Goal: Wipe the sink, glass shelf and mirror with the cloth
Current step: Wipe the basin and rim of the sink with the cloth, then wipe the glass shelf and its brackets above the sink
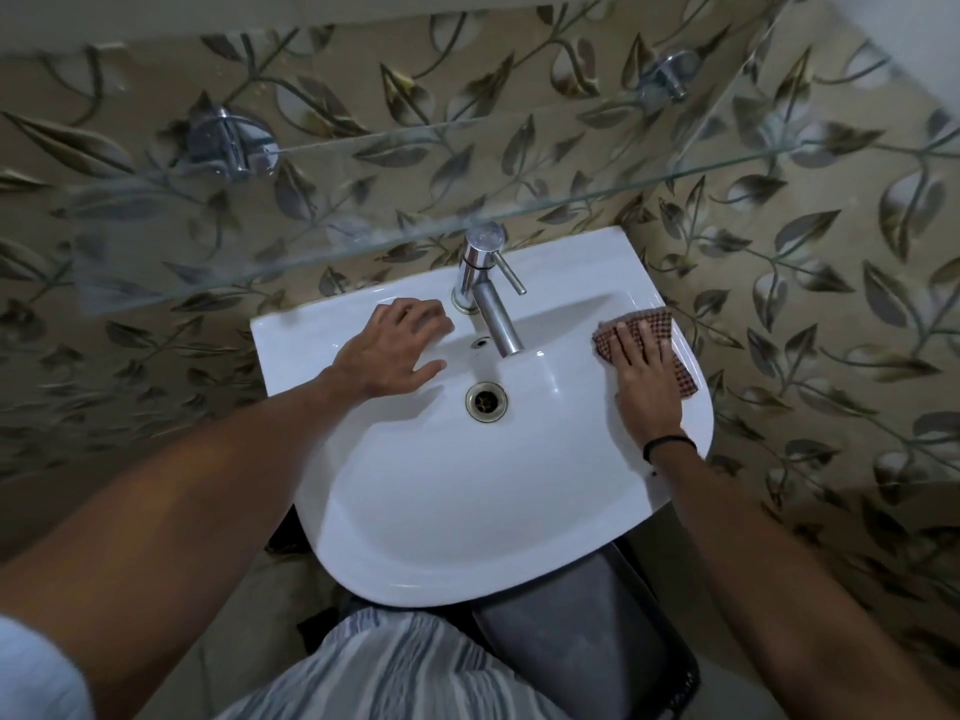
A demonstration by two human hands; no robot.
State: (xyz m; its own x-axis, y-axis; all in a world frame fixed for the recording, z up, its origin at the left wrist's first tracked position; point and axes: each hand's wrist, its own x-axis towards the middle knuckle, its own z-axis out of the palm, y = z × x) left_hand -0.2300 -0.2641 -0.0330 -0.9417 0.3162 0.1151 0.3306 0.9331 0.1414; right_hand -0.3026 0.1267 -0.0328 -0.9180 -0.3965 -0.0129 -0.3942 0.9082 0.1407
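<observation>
Fingers flat, your right hand (645, 379) pins the brown checked cloth (657, 318) to the white ceramic sink's (698, 423) right rim, bowl (457, 491) leftward.

The sink (467, 485) bowl lies open across the frame's centre. At its upper middle the tap (488, 283) stands, spout jutting over the bowl between the left hand (395, 350) and right hand (644, 376), both on the rim. The glass shelf (311, 200) spans the upper frame, above the tap.
</observation>
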